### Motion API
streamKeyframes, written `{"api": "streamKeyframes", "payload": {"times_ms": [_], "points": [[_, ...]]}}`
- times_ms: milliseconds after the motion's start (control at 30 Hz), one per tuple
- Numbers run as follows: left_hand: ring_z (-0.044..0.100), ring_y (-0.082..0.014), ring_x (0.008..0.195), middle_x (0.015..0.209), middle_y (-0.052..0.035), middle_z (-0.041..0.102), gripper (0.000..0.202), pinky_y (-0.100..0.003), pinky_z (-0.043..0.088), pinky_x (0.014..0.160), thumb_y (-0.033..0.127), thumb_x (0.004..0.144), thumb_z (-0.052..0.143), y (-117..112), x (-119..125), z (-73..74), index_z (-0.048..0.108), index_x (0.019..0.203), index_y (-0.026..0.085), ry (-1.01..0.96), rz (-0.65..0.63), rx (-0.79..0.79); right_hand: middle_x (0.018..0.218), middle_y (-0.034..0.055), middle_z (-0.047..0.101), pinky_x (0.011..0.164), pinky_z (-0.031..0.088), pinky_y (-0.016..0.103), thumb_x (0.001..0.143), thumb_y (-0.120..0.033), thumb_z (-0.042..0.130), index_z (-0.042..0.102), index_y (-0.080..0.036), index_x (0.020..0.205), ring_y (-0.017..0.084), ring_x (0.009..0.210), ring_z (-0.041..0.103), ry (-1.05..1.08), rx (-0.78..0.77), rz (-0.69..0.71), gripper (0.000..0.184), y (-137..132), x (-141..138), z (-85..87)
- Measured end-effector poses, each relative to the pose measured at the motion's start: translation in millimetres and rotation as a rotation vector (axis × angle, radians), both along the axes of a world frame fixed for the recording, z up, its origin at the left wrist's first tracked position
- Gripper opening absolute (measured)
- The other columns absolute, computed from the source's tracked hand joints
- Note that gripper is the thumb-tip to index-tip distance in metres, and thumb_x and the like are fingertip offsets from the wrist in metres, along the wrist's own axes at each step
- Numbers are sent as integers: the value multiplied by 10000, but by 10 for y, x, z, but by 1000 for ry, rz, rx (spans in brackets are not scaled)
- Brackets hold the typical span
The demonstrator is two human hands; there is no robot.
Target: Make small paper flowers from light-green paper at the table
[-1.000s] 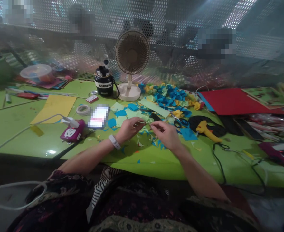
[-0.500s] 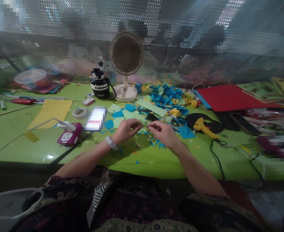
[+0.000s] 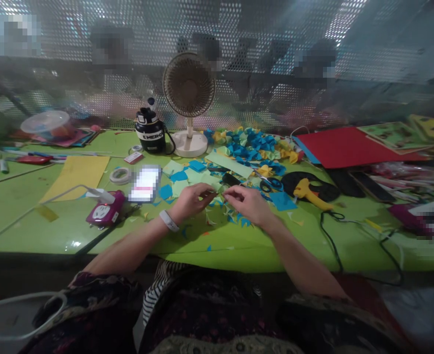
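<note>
My left hand and my right hand meet over the middle of the table, fingertips pinched close together. Between them is a small light green paper piece, mostly covered by the fingers, so its shape is unclear. Beneath and around both hands lie light green paper squares, a blue paper square and many small offcuts. Just beyond my right hand are scissors with dark blue handles and a black object.
A heap of folded blue, yellow and green paper lies behind. A fan, a black bottle, a phone and a purple power socket stand leftward. At right are a yellow glue gun, its cord, and red sheets.
The view has shifted slightly. Both hands stay pinched together at nearly the same place, with only small finger movement. Nothing else on the table has moved.
</note>
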State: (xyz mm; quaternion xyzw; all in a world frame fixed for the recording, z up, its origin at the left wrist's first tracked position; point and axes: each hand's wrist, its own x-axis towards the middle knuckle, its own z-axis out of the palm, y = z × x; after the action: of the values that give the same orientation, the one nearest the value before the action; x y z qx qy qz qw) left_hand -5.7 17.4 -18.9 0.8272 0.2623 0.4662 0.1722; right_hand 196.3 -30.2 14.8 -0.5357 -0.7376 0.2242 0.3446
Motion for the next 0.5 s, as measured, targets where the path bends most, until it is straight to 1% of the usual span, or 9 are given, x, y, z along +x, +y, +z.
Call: {"api": "streamKeyframes", "payload": {"times_ms": [233, 500], "points": [[650, -101, 613, 755, -39, 713, 65, -202, 514, 576, 195, 868, 653, 18, -1, -36, 676, 888, 138, 0, 10, -2, 636, 4, 658, 520, 369, 248, 848, -312, 595, 715, -173, 838, 105, 502, 475, -7, 22, 14, 183, 8, 0, 5], [644, -119, 650, 774, -53, 712, 94, -228, 509, 591, 225, 895, 631, 5, 4, -35, 680, 897, 145, 37, 24, 59, 637, 7, 670, 528, 385, 251, 847, -302, 601, 714, -179, 833, 109, 503, 495, -10, 30, -12, 167, 27, 12, -13]]}}
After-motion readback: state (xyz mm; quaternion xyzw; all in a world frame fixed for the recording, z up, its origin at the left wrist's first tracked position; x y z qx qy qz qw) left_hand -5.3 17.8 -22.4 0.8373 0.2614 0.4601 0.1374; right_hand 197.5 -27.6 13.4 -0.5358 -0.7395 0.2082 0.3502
